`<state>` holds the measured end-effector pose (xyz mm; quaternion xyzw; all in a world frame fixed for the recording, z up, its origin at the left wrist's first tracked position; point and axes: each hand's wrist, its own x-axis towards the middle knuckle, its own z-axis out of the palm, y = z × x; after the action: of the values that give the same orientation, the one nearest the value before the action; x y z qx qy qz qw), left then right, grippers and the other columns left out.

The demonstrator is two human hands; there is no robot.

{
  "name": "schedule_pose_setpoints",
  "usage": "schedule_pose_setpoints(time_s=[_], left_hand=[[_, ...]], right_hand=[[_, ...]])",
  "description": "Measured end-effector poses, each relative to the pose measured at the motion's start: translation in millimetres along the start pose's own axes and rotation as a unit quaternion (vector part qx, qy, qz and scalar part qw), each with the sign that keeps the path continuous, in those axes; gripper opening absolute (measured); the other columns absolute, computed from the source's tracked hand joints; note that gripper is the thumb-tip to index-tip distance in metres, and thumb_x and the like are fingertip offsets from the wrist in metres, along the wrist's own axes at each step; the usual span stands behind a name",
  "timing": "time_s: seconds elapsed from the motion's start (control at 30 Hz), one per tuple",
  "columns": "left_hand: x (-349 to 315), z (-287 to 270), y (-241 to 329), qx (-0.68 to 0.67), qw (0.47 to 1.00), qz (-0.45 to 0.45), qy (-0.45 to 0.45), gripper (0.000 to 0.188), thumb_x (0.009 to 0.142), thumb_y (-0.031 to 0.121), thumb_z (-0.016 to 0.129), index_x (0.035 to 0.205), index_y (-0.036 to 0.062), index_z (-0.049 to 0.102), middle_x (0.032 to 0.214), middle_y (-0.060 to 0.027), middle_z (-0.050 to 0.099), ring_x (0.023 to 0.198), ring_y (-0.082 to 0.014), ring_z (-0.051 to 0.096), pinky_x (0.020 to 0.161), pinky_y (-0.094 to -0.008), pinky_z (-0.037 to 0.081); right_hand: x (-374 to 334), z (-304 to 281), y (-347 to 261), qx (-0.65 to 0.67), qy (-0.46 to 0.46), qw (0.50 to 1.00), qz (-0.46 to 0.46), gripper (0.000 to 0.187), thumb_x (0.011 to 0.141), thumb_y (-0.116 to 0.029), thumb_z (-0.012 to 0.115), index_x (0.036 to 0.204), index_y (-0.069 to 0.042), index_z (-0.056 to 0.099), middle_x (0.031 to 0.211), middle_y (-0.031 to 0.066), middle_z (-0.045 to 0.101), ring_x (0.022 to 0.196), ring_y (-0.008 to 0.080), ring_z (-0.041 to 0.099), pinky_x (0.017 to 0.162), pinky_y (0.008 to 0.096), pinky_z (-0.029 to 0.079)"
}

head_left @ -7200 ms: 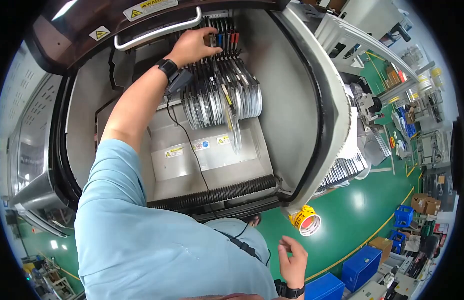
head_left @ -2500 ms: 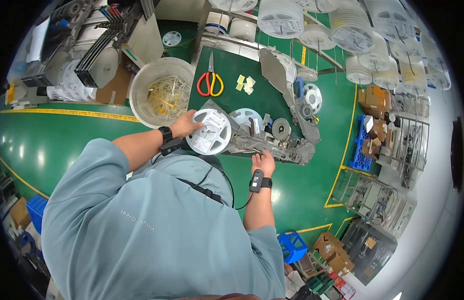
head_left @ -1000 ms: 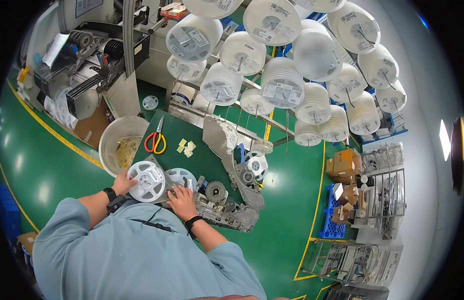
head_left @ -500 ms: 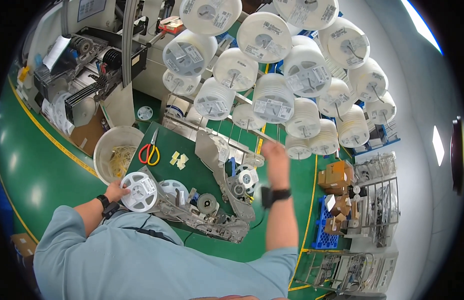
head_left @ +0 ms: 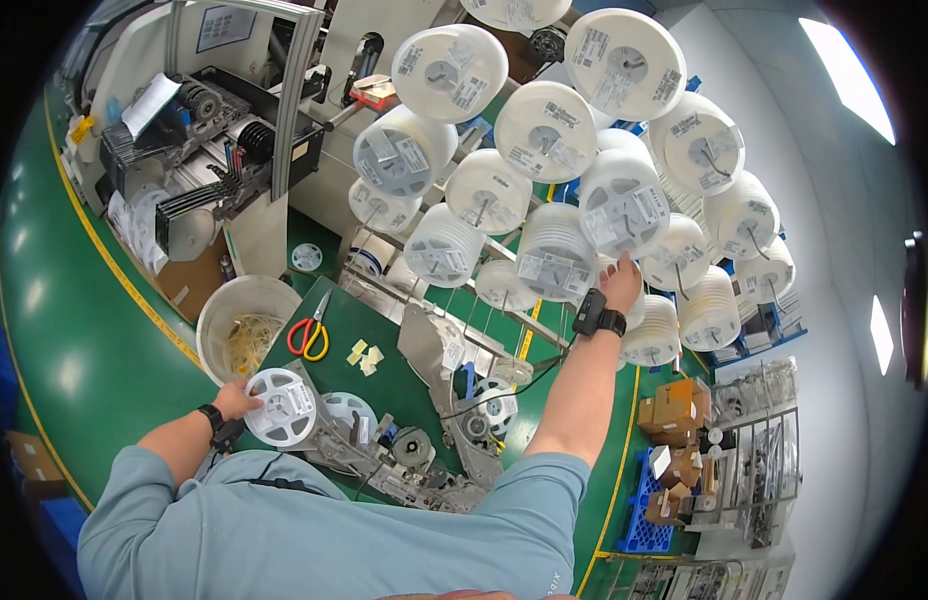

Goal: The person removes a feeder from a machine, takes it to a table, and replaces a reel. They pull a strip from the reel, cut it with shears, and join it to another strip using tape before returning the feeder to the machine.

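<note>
My left hand (head_left: pixel 234 400) pinches the left rim of a white component reel (head_left: pixel 281 408) with a printed label. This reel stands at the end of a grey metal tape feeder (head_left: pixel 384 470) lying along the table's near edge. Another pale reel (head_left: pixel 349 420) sits beside it on the feeder. Raised to the rack, my right hand (head_left: pixel 618 284) is at a stack of white reels, just below a larger hanging reel (head_left: pixel 625 205). Its fingers are partly hidden, so I cannot make out whether they grip a reel.
Red-and-yellow-handled scissors (head_left: pixel 309 338) and several pale yellow pieces (head_left: pixel 365 357) lie on the green table (head_left: pixel 359 312). A white bin (head_left: pixel 212 325) with tape scraps stands at the left. Another upright feeder part (head_left: pixel 429 345) is near the rack. Cardboard boxes (head_left: pixel 674 408) stand at the right.
My right hand has moved up and to the right, from above the table to the hanging reels. The view has shifted, so the rack sits lower. My left hand stays on its reel.
</note>
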<state>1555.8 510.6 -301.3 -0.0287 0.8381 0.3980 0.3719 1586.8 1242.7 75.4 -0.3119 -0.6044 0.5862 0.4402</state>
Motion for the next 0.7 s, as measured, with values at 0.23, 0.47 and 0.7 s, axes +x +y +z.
schedule_pose_setpoints(time_s=[0.23, 0.47, 0.7], left_hand=[[13.4, 2.8, -16.1, 0.015, 1.0, 0.027, 0.004, 0.044, 0.075, 0.025, 0.088, 0.11, 0.005, 0.071, 0.1, -0.0121, 0.075, 0.087, -0.0222, 0.072, 0.077, -0.0354, 0.057], [17.8, 3.5, -10.0, 0.034, 0.997, 0.063, 0.012, 0.045, 0.074, 0.025, 0.088, 0.111, 0.0041, 0.071, 0.1, -0.0128, 0.075, 0.088, -0.0232, 0.072, 0.079, -0.0368, 0.057], [-1.8, -0.7, 3.4, 0.03, 0.998, 0.047, 0.019, 0.045, 0.074, 0.024, 0.088, 0.11, 0.003, 0.072, 0.102, -0.0136, 0.075, 0.091, -0.0243, 0.072, 0.083, -0.0366, 0.057]], right_hand=[[-32.9, 17.7, -14.7, 0.297, -0.099, 0.947, -0.073, 0.047, 0.102, -0.014, 0.063, 0.144, -0.003, 0.046, 0.135, 0.0121, 0.06, 0.123, 0.0287, 0.06, 0.1, 0.0443, 0.053], [-26.0, 1.8, -17.2, 0.343, -0.195, 0.918, -0.037, 0.047, 0.102, -0.011, 0.061, 0.146, -0.005, 0.045, 0.143, 0.0129, 0.057, 0.129, 0.0271, 0.057, 0.108, 0.0431, 0.05], [-52.2, -14.9, -25.6, 0.346, -0.239, 0.905, -0.057, 0.049, 0.101, -0.011, 0.062, 0.147, -0.004, 0.045, 0.144, 0.0115, 0.057, 0.13, 0.0268, 0.057, 0.111, 0.0437, 0.047]])
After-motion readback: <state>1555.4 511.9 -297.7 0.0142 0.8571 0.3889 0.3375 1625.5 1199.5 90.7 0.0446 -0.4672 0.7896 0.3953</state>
